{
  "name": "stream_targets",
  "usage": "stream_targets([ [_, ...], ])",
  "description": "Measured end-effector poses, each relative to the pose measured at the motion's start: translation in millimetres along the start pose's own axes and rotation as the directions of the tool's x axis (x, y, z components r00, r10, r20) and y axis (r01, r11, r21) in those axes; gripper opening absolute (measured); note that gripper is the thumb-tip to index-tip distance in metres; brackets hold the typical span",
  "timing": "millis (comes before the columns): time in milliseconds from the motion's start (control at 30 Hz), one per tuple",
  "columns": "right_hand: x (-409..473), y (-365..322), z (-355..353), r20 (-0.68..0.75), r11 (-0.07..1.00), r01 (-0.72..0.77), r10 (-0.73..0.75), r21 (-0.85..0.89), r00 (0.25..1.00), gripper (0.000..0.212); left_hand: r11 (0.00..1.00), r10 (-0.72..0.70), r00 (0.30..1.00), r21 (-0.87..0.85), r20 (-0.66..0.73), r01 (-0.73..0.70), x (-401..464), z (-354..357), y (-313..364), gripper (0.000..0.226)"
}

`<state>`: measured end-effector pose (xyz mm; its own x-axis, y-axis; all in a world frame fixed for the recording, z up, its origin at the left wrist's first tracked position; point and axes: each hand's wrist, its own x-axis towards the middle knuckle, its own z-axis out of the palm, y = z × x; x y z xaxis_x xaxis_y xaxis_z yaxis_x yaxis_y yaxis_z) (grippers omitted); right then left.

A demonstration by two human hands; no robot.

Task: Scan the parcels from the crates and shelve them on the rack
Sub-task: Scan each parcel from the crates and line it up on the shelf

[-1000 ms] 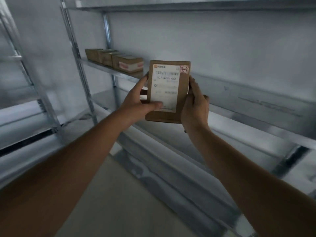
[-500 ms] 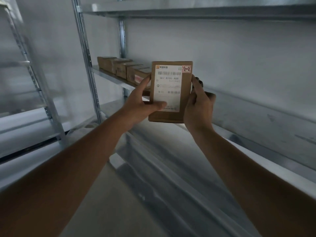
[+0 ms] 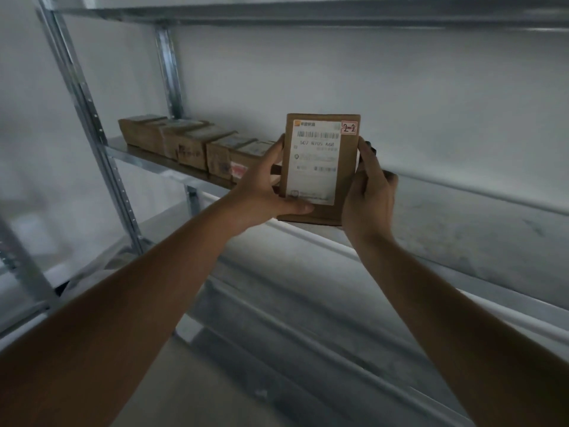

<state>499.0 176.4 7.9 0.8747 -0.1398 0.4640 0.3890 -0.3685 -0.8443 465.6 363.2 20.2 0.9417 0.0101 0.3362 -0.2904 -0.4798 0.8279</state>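
Observation:
I hold a flat brown cardboard parcel [image 3: 320, 167] upright in front of the metal rack [image 3: 147, 161]. Its white shipping label faces me, with a barcode and a red-edged sticker reading 2-2 in the top right corner. My left hand [image 3: 264, 192] grips its left edge, thumb across the lower front. My right hand [image 3: 369, 192] clasps its right edge. The parcel hovers just right of a row of several brown parcels [image 3: 191, 146] lying on the rack's middle shelf.
A grey upright post [image 3: 92, 124] stands at the left, another post [image 3: 169, 72] at the back. An upper shelf [image 3: 308, 10] runs overhead. A lower shelf [image 3: 462, 217] stretches to the right. Pale floor [image 3: 184, 380] lies below.
The view has swung toward the shelf, so the row of parcels appears larger and closer to the held parcel. Both hands keep the same grip.

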Motion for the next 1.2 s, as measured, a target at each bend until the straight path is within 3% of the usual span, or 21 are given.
stream_targets([
  [200, 39, 16, 32, -0.03, 1.0, -0.02, 0.02, 0.008, 0.999, 0.052, 0.998, -0.017, 0.996, 0.054, 0.093, 0.012, 60, -16, -22, 0.126],
  [600, 85, 51, 75, -0.037, 0.996, -0.038, 0.04, 0.078, 0.999, 0.049, 0.971, -0.013, 0.963, 0.235, 0.268, -0.053, 123, -24, -49, 0.156],
  [900, 105, 37, 102, -0.103, 0.986, -0.134, 0.144, 0.096, 0.984, 0.044, 0.912, 0.126, 0.951, 0.344, 0.282, -0.223, 161, -51, -62, 0.145],
  [1067, 116, 30, 120, -0.069, 0.972, -0.234, 0.236, 0.033, 0.969, 0.032, 0.873, 0.139, 0.924, 0.396, 0.355, -0.283, 179, -67, -75, 0.124],
  [1200, 123, 34, 128, -0.056, 0.958, -0.284, 0.282, -0.033, 0.958, 0.044, 0.862, 0.131, 0.895, 0.397, 0.427, -0.315, 189, -74, -87, 0.11],
])
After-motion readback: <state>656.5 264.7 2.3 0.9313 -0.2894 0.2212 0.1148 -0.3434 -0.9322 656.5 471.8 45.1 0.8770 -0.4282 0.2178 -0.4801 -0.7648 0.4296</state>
